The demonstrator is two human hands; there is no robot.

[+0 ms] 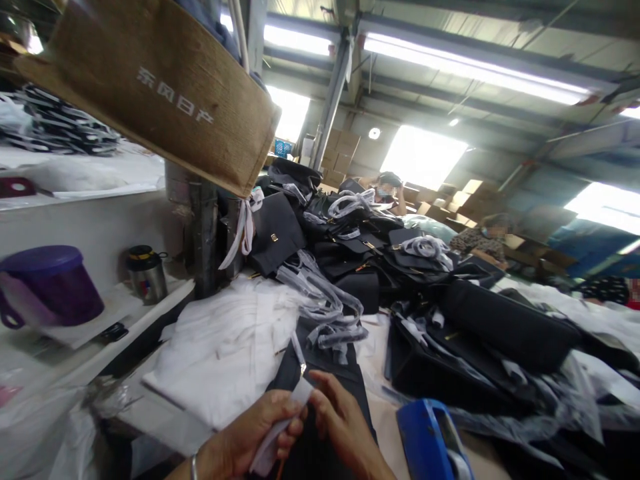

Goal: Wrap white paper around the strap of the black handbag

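Note:
At the bottom middle my left hand (pixel 253 433) is closed round a white strip (pixel 283 420) of paper or film. My right hand (pixel 340 420) pinches the same strip at its upper end, close to the left hand's fingertips. Under both hands lies a black bag (pixel 320 363) with a small gold clasp and plastic-wrapped straps (pixel 325 313). A stack of white fabric or paper (pixel 225 347) sits just left of the bag.
A pile of black bags (pixel 450 313) covers the table ahead and right. A blue tape dispenser (pixel 433 440) stands at bottom right. A purple lidded tub (pixel 47 283) and a steel flask (pixel 146 273) sit on the left shelf. A brown bag (pixel 155 87) hangs overhead. Two people work far back.

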